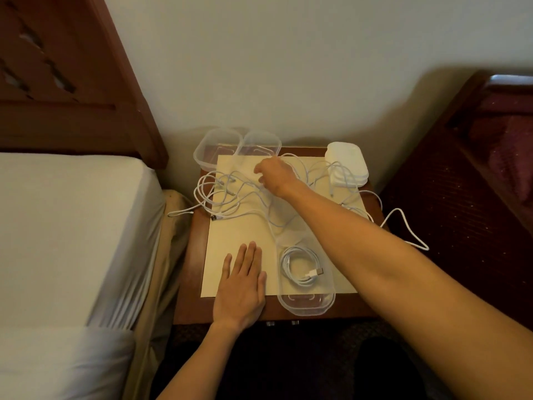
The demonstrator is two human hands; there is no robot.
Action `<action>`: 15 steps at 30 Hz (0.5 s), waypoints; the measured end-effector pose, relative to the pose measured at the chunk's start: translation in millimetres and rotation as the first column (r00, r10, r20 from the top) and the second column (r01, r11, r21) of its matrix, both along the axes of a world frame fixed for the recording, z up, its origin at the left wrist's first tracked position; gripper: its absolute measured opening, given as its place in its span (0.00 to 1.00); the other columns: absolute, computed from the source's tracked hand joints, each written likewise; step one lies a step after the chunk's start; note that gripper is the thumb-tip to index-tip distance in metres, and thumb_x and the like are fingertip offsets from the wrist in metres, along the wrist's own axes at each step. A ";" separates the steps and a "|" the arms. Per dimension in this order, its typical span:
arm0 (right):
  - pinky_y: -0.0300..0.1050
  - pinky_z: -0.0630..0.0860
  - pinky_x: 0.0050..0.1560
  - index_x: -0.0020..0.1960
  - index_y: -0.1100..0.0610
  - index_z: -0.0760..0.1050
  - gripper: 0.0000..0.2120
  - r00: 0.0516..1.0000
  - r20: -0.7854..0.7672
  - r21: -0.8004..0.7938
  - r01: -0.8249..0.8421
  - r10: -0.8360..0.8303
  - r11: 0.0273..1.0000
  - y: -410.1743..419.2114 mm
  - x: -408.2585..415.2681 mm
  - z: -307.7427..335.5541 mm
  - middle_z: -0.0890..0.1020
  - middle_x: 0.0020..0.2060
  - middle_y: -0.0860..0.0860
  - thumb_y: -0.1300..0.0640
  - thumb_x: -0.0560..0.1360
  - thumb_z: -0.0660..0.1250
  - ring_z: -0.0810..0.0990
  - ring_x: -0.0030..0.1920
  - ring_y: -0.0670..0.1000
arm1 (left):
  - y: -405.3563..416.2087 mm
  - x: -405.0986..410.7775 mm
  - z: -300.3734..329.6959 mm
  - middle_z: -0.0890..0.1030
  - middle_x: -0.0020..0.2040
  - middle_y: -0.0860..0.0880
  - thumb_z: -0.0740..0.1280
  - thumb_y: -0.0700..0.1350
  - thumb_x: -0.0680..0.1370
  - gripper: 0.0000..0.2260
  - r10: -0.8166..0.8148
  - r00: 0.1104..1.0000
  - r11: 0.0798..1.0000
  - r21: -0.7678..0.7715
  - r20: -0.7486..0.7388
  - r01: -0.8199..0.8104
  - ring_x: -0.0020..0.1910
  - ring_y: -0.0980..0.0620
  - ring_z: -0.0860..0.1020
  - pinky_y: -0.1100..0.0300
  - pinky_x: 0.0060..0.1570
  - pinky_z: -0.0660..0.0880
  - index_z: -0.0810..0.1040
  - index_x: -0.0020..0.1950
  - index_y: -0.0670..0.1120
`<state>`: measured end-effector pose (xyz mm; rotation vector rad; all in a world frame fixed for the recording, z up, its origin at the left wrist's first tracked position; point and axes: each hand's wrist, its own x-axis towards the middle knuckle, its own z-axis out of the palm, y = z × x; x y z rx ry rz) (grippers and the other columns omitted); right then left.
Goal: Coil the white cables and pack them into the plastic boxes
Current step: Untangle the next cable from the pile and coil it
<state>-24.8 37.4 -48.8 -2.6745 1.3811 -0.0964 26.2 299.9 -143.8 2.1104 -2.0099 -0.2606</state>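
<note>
One coiled cable (300,268) already sits in the near plastic box (306,304), while the loose white cables (230,194) sprawl tangled across the worktop (187,272), one loop hanging off its right edge. The right hand (275,176) reaches into the tangle, fingers curled at a strand, though whether they pinch it I cannot tell. The left hand (240,290) lies flat, fingers straight. These cables look light, limp and springy; best taken near a plug end.

Dim warm light; soft shadows on wall (288,67); wide-angle bending at edges; slight blur throughout.
</note>
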 end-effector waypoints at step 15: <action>0.51 0.80 0.44 0.45 0.54 0.80 0.07 0.918 0.387 0.015 0.083 -0.083 0.996 17.2 -14.6 -2.4 0.82 0.44 0.48 0.60 0.69 0.65 0.79 0.43 0.52 | -0.6 0.4 -3.6 0.48 0.80 0.52 0.44 0.54 0.83 0.26 0.012 1.000 1.000 -0.006 -0.015 -0.012 0.79 0.54 0.44 0.49 0.75 0.43 0.50 0.80 0.48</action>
